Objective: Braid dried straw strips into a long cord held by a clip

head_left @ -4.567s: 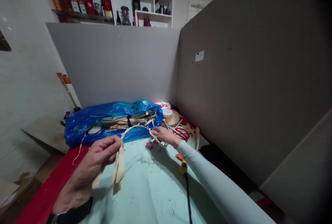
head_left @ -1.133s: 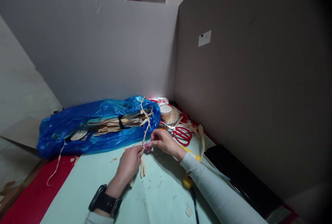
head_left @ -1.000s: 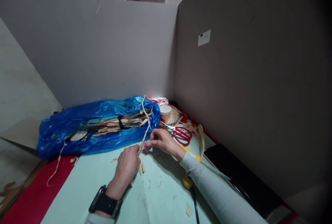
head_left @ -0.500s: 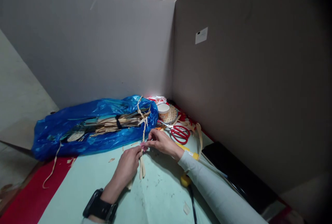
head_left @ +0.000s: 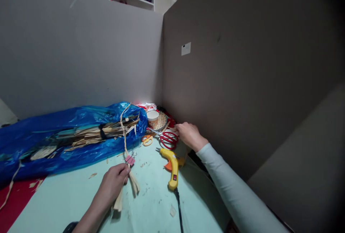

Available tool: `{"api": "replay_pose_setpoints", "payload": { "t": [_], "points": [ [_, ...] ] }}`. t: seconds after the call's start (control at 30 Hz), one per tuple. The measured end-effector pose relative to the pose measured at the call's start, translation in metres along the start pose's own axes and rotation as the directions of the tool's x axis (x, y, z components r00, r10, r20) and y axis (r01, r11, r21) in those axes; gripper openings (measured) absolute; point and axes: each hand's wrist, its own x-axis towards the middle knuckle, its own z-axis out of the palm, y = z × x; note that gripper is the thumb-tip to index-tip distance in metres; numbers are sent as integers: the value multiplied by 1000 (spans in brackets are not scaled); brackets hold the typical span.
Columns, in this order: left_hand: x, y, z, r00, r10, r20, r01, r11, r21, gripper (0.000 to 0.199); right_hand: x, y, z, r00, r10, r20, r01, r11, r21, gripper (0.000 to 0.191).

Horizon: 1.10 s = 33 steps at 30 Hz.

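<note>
left hand (head_left: pixel 114 179): pinching braided cord (head_left: pixel 125 141) | pink clip (head_left: pixel 130 160): on cord, left hand's 1 o'clock | right hand (head_left: pixel 192 136): cannot tell its grip (red scissors (head_left: pixel 169 146) at its 9 o'clock)

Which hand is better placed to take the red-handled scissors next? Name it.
Likely the right hand: it is beside the red-handled scissors, though its grip is unclear. The left hand, farther off, pinches the braided cord below the pink binder clip.

No text can be read; the white card (head_left: pixel 185 49) near twelve o'clock on the partition (head_left: pixel 229 82) is too small
</note>
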Motion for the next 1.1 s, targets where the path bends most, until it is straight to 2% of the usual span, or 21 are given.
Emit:
{"api": "replay_pose_setpoints", "payload": {
  "t": [0.1, 0.17, 0.27, 0.33, 0.43, 0.53, 0.57, 0.6, 0.63, 0.67, 0.7, 0.77, 0.83, 0.9, 1.0, 1.1],
  "points": [
    [-1, 0, -1, 1000, -4, 6, 5, 996, -93, 33, -2, 21, 4, 992, -67, 103, 74, 995, -62, 22],
    [-2, 0, -2, 1000, -11, 13, 13, 989, -148, 35, -6, 24, 11, 977, -145, 156, 155, 986, -58, 22],
    [-5, 0, -3, 999, -25, 22, 29, 979, -204, 36, -9, 21, 14, 953, -246, 177, 250, 968, -1, 13],
    [-5, 0, -3, 999, -31, 24, 35, 973, -227, 36, -8, 18, 6, 944, -288, 163, 282, 958, 60, 14],
    [-5, 0, -3, 999, -27, 26, 33, 966, -257, 36, -11, 9, -20, 928, -348, 130, 324, 929, 177, 20],
    [-4, 1, -3, 999, -22, 30, 30, 959, -282, 36, -27, -16, -43, 886, -450, 109, 395, 857, 331, 21],
    [-4, 1, -3, 999, -23, 29, 30, 957, -290, 36, -34, -27, -46, 862, -495, 109, 407, 804, 434, 25],
    [-4, 2, -3, 999, -23, 28, 31, 954, -299, 36, -42, -39, -46, 837, -536, 111, 318, 641, 699, 25],
    [-4, 2, -3, 999, -25, 28, 33, 950, -310, 36, -49, -50, -43, 798, -586, 140, 170, 443, 880, 25],
    [-5, 2, -3, 999, -28, 30, 36, 946, -322, 35, -54, -61, -36, 767, -623, 154, 28, 272, 962, 26],
    [-5, 3, -3, 999, -33, 34, 43, 942, -334, 35, -59, -70, -28, 739, -650, 177, -92, 162, 982, 26],
    [-6, 3, -3, 997, -49, 52, 65, 930, -361, 34, -62, -84, -6, 721, -659, 214, -270, 17, 963, 25],
    [-7, 3, -3, 995, -70, 76, 94, 916, -389, 35, -59, -91, 16, 745, -616, 255, -387, -88, 918, 19],
    [-8, 5, -2, 991, -94, 98, 126, 901, -415, 36, -54, -94, 35, 780, -546, 305, -451, -155, 879, 13],
    [-10, 8, -3, 981, -141, 131, 185, 877, -443, 38, -48, -94, 52, 797, -483, 363, -492, -172, 853, 11],
    [-11, 10, -4, 967, -187, 175, 248, 851, -463, 37, -45, -92, 60, 805, -446, 391, -497, -147, 855, 4]
  ]
}}
